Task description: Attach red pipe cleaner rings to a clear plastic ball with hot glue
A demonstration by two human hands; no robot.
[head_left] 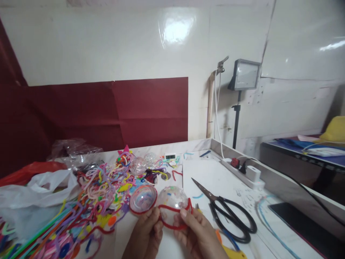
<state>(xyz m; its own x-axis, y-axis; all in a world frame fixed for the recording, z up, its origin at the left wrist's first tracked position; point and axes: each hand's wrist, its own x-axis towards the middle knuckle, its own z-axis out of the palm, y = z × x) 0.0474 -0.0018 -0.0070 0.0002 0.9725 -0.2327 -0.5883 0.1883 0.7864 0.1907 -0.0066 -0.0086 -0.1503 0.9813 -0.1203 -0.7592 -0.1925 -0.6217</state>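
Note:
A red pipe cleaner point(172, 227), bent into a loop, is stretched between my two hands. My left hand point(147, 230) pinches its left end between thumb and fingers. On the other side, my right hand point(198, 230) grips it near the end that sticks up. Just behind the loop sits a clear plastic dome point(172, 196) with coloured bits showing in it; whether the loop touches it, I cannot tell. Beside my left hand lies a clear half-shell point(142, 199) with a red rim, its hollow facing me.
Black-handled scissors point(231, 217) lie on white paper point(202, 172) at right. A phone point(304, 226) and a power strip point(242, 174) are further right. Tangled pipe cleaners point(102, 194) and a white plastic bag point(40, 190) fill the left. Clear balls point(138, 166) sit behind.

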